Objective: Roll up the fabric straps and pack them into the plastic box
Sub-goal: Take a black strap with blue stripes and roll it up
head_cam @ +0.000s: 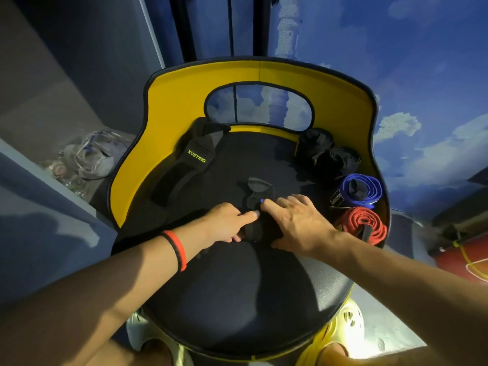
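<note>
Round black padded seat [237, 286], yellow curved back [171, 107]. At centre, black fabric strap [254, 199]: gripped by curled left hand [227, 223], pressed flat under spread right hand [298, 223]. Coiled blue strap [360, 192], red strap [365, 224] at rim.

Rolled straps [361, 192] right on seat [237, 286], pad [182, 167] left

left hand [227, 223] grips black strap [254, 229] | right hand [298, 223] presses it

L hand [228, 222] curled, R hand [301, 223] flat
</note>
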`<act>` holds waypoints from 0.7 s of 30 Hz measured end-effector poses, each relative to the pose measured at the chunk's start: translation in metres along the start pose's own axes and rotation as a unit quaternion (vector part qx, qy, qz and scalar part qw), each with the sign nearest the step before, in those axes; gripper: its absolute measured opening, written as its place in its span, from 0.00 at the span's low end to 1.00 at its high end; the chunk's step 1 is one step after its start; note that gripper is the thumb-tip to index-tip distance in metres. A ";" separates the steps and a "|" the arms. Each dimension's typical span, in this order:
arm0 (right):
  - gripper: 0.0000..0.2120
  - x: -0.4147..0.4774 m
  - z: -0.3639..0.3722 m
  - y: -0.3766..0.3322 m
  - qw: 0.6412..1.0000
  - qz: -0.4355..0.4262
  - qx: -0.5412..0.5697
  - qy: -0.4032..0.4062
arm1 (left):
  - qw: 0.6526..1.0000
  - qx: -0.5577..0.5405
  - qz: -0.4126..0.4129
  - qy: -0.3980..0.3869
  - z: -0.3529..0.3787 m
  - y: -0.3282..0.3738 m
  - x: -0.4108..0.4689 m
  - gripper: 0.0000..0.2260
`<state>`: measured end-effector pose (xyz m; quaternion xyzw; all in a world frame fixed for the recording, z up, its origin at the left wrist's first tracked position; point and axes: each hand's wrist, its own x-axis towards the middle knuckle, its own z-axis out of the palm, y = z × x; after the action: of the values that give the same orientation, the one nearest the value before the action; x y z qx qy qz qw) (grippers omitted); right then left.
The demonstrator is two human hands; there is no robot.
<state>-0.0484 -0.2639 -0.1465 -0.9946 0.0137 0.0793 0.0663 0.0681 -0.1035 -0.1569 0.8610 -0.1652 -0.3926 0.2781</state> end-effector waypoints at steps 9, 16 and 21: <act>0.28 0.008 -0.010 0.011 0.991 0.052 0.120 -0.021 | 0.990 -0.027 0.137 0.017 -0.005 -0.003 -0.002 0.16; 0.23 0.001 -0.014 0.013 0.990 0.032 0.132 -0.022 | 0.985 0.083 0.146 0.027 -0.014 0.000 -0.003 0.28; 0.37 0.002 -0.006 0.006 1.000 0.015 0.004 0.016 | 0.995 0.014 0.094 -0.005 -0.015 -0.001 -0.002 0.31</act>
<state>-0.0460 -0.2703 -0.1417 -0.9951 0.0301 0.0647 0.0685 0.0788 -0.0964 -0.1482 0.8434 -0.2528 -0.3667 0.3007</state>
